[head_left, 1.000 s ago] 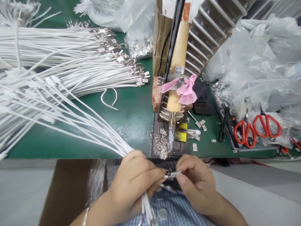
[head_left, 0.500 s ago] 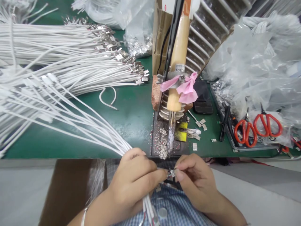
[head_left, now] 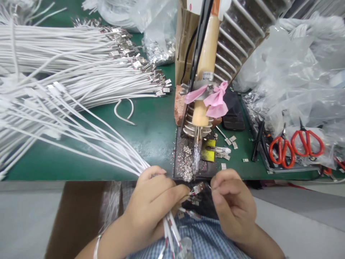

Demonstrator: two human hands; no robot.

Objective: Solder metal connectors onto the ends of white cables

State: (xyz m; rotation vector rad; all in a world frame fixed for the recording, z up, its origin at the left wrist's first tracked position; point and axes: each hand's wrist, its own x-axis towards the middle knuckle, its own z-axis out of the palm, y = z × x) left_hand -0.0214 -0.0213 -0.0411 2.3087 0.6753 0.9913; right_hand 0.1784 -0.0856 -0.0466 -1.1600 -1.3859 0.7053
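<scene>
My left hand [head_left: 153, 201] is closed round a bundle of white cables [head_left: 81, 133] that fans out to the left over the green table. Its thumb and forefinger pinch one cable end with a small metal connector [head_left: 198, 187] sticking out to the right. My right hand [head_left: 233, 205] is curled just right of that connector, a little apart from it, with nothing visible in the fingers. A wooden-handled soldering iron [head_left: 203, 86] is fixed on a stand just beyond my hands, tip down over a plate with solder crumbs [head_left: 185, 162].
A large heap of white cables with metal ends [head_left: 81, 68] covers the left of the green table [head_left: 151, 133]. Red-handled scissors [head_left: 295, 147] lie in a tray at the right under clear plastic bags [head_left: 296, 68]. Loose metal shells [head_left: 229, 142] lie near the iron.
My right hand has let go of the connector and drawn back to the right. The connector now stands free from my left fingers, and both hands have risen slightly towards the table edge.
</scene>
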